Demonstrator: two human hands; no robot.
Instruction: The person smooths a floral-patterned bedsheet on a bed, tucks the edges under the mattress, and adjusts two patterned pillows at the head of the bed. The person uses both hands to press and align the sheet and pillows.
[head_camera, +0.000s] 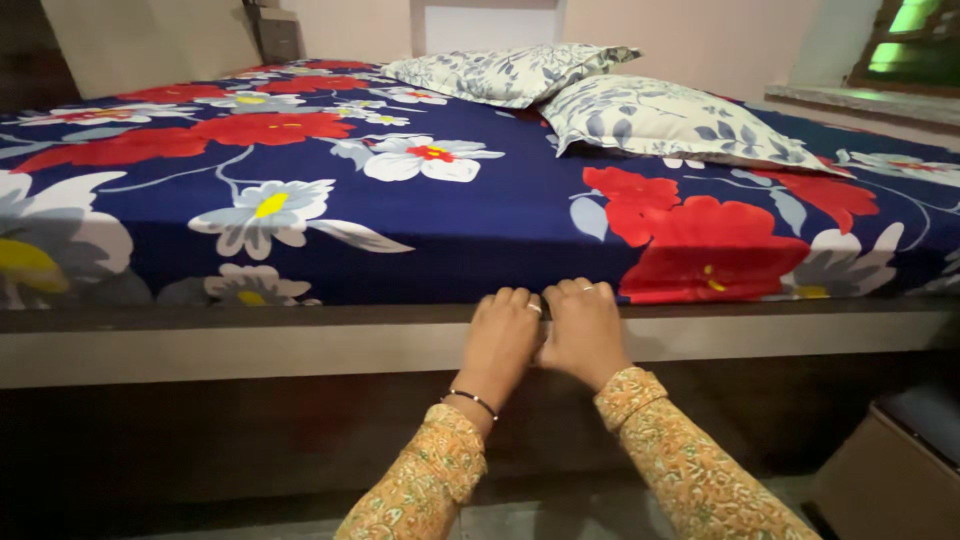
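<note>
A dark blue bedsheet (480, 215) with big red and white flowers covers the bed. My left hand (500, 340) and my right hand (585, 330) lie side by side at the near edge of the mattress, fingers curled over and pressed into the sheet's hem where it meets the bed frame (250, 345). The fingertips are tucked out of sight. Both wrists come out of orange patterned sleeves; a thin dark bangle circles the left wrist.
Two white pillows with grey-blue leaf print (510, 72) (665, 120) lie at the far right of the bed. A brown box-like piece of furniture (890, 470) stands low at the right. A window ledge (870, 100) runs along the right wall.
</note>
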